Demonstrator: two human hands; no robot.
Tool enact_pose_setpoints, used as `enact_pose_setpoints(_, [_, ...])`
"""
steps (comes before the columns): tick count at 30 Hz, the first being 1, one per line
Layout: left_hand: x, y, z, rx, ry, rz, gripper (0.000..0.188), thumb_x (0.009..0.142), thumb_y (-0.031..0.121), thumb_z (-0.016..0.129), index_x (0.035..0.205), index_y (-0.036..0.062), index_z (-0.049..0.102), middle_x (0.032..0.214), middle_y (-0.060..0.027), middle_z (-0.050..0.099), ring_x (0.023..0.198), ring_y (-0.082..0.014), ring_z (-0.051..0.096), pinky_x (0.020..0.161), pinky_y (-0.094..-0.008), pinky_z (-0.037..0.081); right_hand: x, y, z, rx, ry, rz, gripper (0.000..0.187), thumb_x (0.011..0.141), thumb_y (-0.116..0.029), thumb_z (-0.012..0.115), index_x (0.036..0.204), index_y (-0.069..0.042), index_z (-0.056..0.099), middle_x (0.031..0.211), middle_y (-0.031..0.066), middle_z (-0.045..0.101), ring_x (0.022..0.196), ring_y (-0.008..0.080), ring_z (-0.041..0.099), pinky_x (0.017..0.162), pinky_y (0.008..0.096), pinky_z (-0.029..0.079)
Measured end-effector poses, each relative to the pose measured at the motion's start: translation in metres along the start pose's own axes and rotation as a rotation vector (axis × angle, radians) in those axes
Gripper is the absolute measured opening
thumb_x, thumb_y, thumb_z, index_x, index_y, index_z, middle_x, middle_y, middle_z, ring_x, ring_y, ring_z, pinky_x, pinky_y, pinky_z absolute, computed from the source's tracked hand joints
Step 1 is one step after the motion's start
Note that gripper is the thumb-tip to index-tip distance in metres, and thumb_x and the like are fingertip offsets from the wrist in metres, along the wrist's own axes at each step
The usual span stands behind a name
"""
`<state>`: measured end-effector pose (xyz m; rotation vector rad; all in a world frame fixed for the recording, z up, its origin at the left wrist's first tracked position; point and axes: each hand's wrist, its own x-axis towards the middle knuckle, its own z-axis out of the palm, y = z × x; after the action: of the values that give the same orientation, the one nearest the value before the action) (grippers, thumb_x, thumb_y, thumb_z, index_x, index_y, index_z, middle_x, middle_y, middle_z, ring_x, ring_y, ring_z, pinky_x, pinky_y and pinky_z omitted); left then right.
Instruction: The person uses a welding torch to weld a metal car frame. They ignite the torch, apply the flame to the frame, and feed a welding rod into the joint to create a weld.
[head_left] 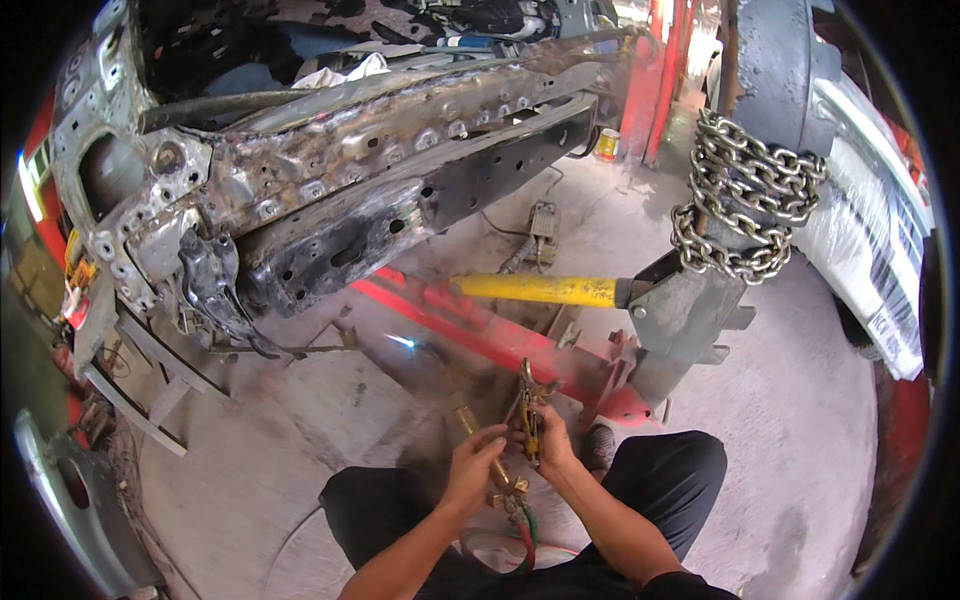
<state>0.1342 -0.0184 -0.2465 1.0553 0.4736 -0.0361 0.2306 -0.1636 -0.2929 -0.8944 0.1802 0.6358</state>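
Note:
Low in front of me, my left hand (474, 468) is wrapped round the brass handle of a gas torch (464, 412). A bright blue-white flame (408, 343) burns at the torch's far end, pointing away to the left. Red and green hoses (527, 530) run from the valves at its near end toward my lap. Just to the right, my right hand (548, 440) is closed on a pair of metal pliers (528, 395), held upright with the jaws up; they look like locking pliers. The torch's neck is blurred by haze.
A stripped car body sill (330, 160) with a black beam (400, 205) spans the upper left. Ahead lie a red steel frame (470, 335) and a yellow ram (540, 290). Chains (755, 175) wrap a post at right. A foot pedal (541, 232) sits on the floor.

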Motion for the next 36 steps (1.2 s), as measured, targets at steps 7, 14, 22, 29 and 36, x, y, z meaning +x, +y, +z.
enact_pose_setpoints(7, [0.007,-0.001,-0.014,-0.025,0.014,-0.043,0.032,0.097,0.013,0.069,0.127,0.0024,0.071,0.103,-0.0040,0.065,0.092,-0.0157,0.060,0.080,-0.0302,0.049,-0.026,-0.028,0.017,-0.279,0.151,-0.246,0.026,0.094,-0.024,0.059,0.115,-0.009,0.055,0.086,0.0083,0.061,0.072,0.0210,0.062,0.062,0.0372,0.052])
enact_pose_setpoints(14, [0.010,-0.004,-0.015,0.051,0.062,0.007,0.033,0.097,0.013,0.068,0.128,0.0037,0.070,0.102,-0.0041,0.064,0.091,-0.0160,0.061,0.076,-0.0303,0.050,-0.034,-0.101,0.045,0.055,-0.232,-0.314,0.064,0.103,-0.049,0.048,0.154,-0.011,0.043,0.106,0.0109,0.064,0.081,0.0226,0.062,0.072,0.0369,0.050])
enact_pose_setpoints(22, [0.016,-0.008,-0.021,-0.003,0.077,-0.037,0.027,0.097,0.012,0.067,0.123,0.0033,0.070,0.098,-0.0043,0.064,0.081,-0.0142,0.062,0.067,-0.0271,0.050,-0.007,-0.034,-0.026,-0.121,-0.135,-0.224,0.081,0.097,-0.079,0.044,0.158,-0.027,0.037,0.084,0.0033,0.056,0.061,0.0124,0.048,0.047,0.0257,0.034])
enact_pose_setpoints(29, [0.017,-0.007,-0.020,-0.012,0.083,-0.059,0.027,0.099,0.012,0.066,0.124,0.0028,0.069,0.096,-0.0046,0.063,0.079,-0.0144,0.063,0.062,-0.0293,0.052,-0.043,-0.103,0.055,-0.126,-0.366,-0.474,0.107,0.088,-0.084,0.053,0.156,-0.003,0.034,0.103,0.0129,0.062,0.092,0.0249,0.061,0.090,0.0390,0.051])
enact_pose_setpoints(36, [0.016,-0.004,-0.017,-0.103,0.083,-0.064,0.028,0.101,0.018,0.065,0.123,0.0030,0.068,0.092,-0.0048,0.062,0.077,-0.0150,0.064,0.060,-0.0296,0.052,-0.035,-0.026,0.018,-0.102,-0.073,-0.179,0.070,0.096,-0.075,0.052,0.126,-0.012,0.052,0.090,0.0062,0.056,0.070,0.0161,0.052,0.062,0.0313,0.043])
